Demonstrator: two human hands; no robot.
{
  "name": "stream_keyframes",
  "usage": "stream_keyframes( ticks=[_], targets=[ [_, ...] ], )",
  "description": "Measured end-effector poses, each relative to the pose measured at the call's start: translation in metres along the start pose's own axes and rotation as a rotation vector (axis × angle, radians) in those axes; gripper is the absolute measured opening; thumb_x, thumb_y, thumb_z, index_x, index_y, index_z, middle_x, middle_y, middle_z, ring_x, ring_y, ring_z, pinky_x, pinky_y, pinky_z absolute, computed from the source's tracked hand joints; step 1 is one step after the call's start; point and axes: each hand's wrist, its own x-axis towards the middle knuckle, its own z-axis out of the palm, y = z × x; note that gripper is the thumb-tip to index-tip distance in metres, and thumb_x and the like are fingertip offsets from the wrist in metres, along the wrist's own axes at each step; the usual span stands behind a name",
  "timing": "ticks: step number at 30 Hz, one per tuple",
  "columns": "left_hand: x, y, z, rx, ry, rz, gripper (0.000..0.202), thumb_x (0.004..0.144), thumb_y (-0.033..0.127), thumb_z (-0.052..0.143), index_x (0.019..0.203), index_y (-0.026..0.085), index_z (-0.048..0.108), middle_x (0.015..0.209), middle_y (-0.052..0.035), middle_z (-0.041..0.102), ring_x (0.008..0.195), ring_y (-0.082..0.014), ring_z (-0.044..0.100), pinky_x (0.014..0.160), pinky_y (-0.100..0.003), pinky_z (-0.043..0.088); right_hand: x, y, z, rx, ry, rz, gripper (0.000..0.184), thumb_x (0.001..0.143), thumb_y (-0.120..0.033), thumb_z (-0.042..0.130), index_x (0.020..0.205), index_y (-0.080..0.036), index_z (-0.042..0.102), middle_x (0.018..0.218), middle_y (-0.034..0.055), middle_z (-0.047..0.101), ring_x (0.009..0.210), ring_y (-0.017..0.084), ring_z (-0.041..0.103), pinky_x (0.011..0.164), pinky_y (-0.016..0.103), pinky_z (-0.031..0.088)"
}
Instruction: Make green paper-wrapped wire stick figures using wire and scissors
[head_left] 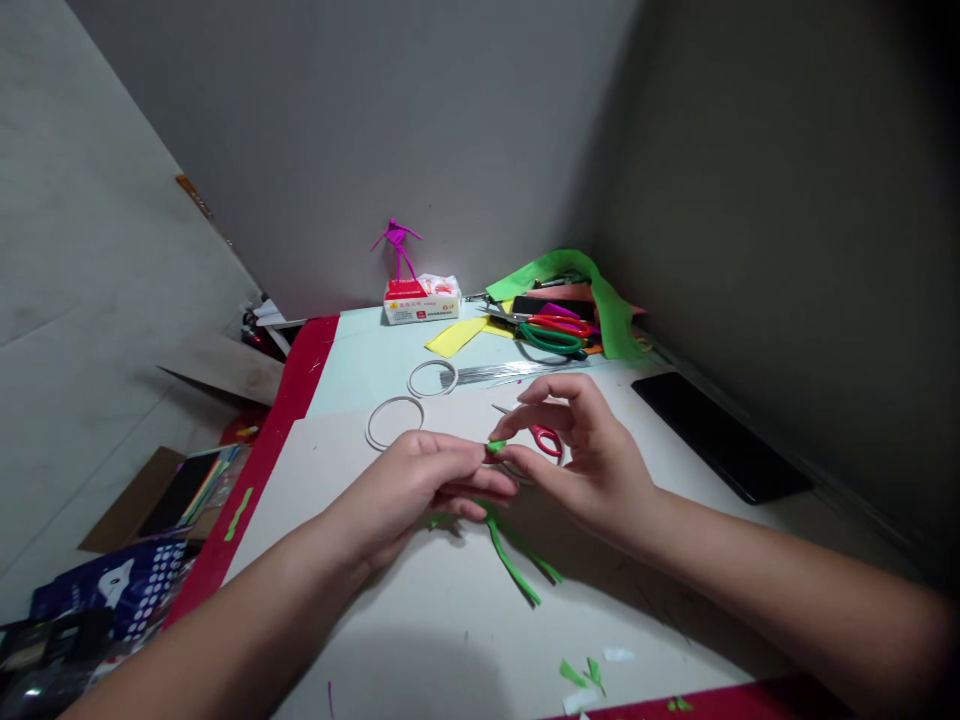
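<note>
My left hand (427, 475) is closed on a small green paper-wrapped wire figure. Its green tip (496, 447) shows between the fingertips of both hands. Two thin green strands (514, 568) hang below my left fingers; the middle is hidden by that hand. My right hand (596, 455) pinches the green tip between thumb and index finger, the other fingers curled above. Just behind the right hand lie small red-handled scissors (547, 440), partly covered by it. White tape rings (395, 421) lie beyond my left hand.
At the back, a magenta stick figure (397, 237) stands on a tissue pack (422, 302). Beside it are green-handled scissors (551, 338), green crepe paper (619, 310) and thin wires (517, 372). A black phone (720, 435) lies right. Green scraps (574, 673) lie near the front edge.
</note>
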Motion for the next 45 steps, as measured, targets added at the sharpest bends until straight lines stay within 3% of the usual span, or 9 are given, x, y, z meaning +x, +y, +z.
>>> stream_keyframes(
  ticks=[4,11,16,20,28,35,40,45],
  targets=[
    [0.0,0.001,0.002,0.112,0.007,0.02,0.021,0.083,0.029,0.062,0.077,0.01,0.071,0.068,-0.0078,0.073,0.054,-0.0116,0.062,0.058,-0.024,0.047,-0.001,0.004,0.001,-0.089,-0.014,-0.149,0.044,0.079,-0.002,0.059,0.112,-0.024,0.04,0.092,0.0006,0.063,0.084,0.015,0.066,0.072,0.029,0.052],
    [-0.001,0.001,0.002,0.193,0.009,0.056,0.024,0.083,0.029,0.06,0.069,0.011,0.067,0.063,-0.0045,0.07,0.044,-0.006,0.051,0.047,-0.019,0.034,-0.006,0.003,0.005,-0.246,0.007,-0.289,0.041,0.082,-0.006,0.06,0.115,-0.024,0.045,0.095,0.0025,0.064,0.084,0.015,0.065,0.073,0.032,0.054],
    [-0.004,0.002,0.002,0.175,0.035,0.078,0.021,0.081,0.027,0.061,0.067,0.012,0.066,0.057,-0.0021,0.066,0.041,-0.0054,0.046,0.044,-0.019,0.026,-0.002,-0.003,0.0,-0.04,-0.077,-0.121,0.043,0.083,-0.006,0.059,0.117,-0.025,0.041,0.093,0.0023,0.066,0.088,0.016,0.069,0.067,0.028,0.051],
    [-0.005,0.002,0.004,0.192,0.031,0.094,0.022,0.082,0.03,0.06,0.072,0.012,0.068,0.06,-0.0024,0.067,0.041,-0.005,0.044,0.045,-0.02,0.026,0.002,-0.005,0.0,0.029,-0.03,0.05,0.041,0.081,-0.013,0.065,0.111,-0.024,0.04,0.084,0.0,0.068,0.083,0.016,0.068,0.064,0.027,0.047],
    [-0.008,0.004,0.009,0.285,0.017,0.067,0.024,0.085,0.023,0.053,0.096,0.013,0.071,0.059,-0.0019,0.068,0.038,-0.006,0.043,0.046,-0.02,0.031,0.0,-0.006,0.002,0.044,0.04,0.106,0.042,0.077,-0.01,0.066,0.106,-0.025,0.039,0.079,-0.003,0.068,0.078,0.015,0.067,0.07,0.029,0.044],
    [-0.01,0.003,0.011,0.315,0.043,0.104,0.025,0.087,0.027,0.053,0.072,0.013,0.067,0.059,-0.001,0.066,0.037,-0.0037,0.034,0.043,-0.019,0.027,0.0,-0.008,0.005,0.122,0.056,0.207,0.041,0.077,-0.013,0.068,0.104,-0.025,0.04,0.079,-0.0037,0.068,0.079,0.016,0.068,0.078,0.033,0.045],
    [-0.008,0.002,0.012,0.257,0.043,0.103,0.021,0.087,0.023,0.051,0.074,0.014,0.065,0.055,0.0001,0.064,0.036,-0.0038,0.03,0.042,-0.02,0.023,0.0,-0.011,0.006,0.178,0.063,0.206,0.04,0.077,-0.012,0.069,0.102,-0.025,0.042,0.079,-0.0035,0.068,0.079,0.015,0.067,0.077,0.032,0.045],
    [-0.01,0.003,0.015,0.349,0.081,0.136,0.026,0.088,0.027,0.052,0.069,0.014,0.064,0.056,0.0007,0.063,0.038,-0.0041,0.033,0.043,-0.019,0.027,0.002,-0.017,0.007,0.233,0.081,0.283,0.037,0.078,-0.013,0.068,0.101,-0.026,0.042,0.078,-0.0047,0.067,0.08,0.013,0.065,0.078,0.029,0.045]
  ],
)
